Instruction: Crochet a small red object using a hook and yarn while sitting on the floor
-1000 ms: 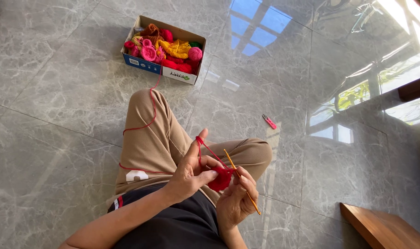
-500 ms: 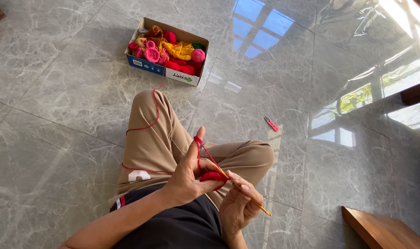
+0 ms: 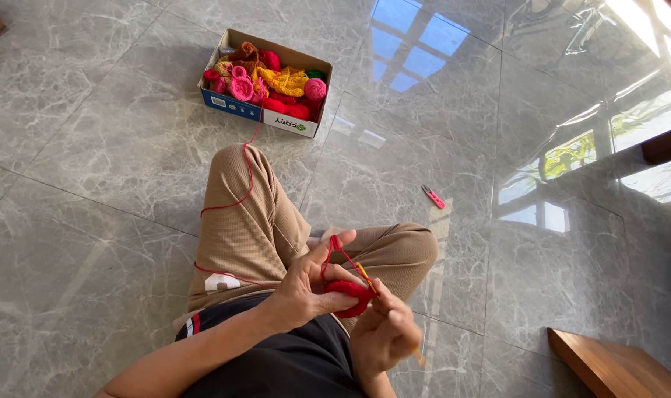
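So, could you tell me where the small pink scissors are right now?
In the head view, the pink scissors lie on the grey tiled floor, right of the bent knee and apart from the cardboard box.

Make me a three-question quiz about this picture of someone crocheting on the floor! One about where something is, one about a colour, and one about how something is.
1. Where is the small pair of snips?
A. in the box
B. on the floor tiles, right of the knees
C. in a hand

2. What colour is the crochet piece in the left hand?
A. red
B. blue
C. white

3. How is the cardboard box of yarn?
A. taped shut
B. tipped over
C. open on top, upright

Answers:
1 B, they lie alone on the grey floor.
2 A, it matches the red strand over the knee.
3 C, the yarn balls show from above.
The right hand holds the hook.
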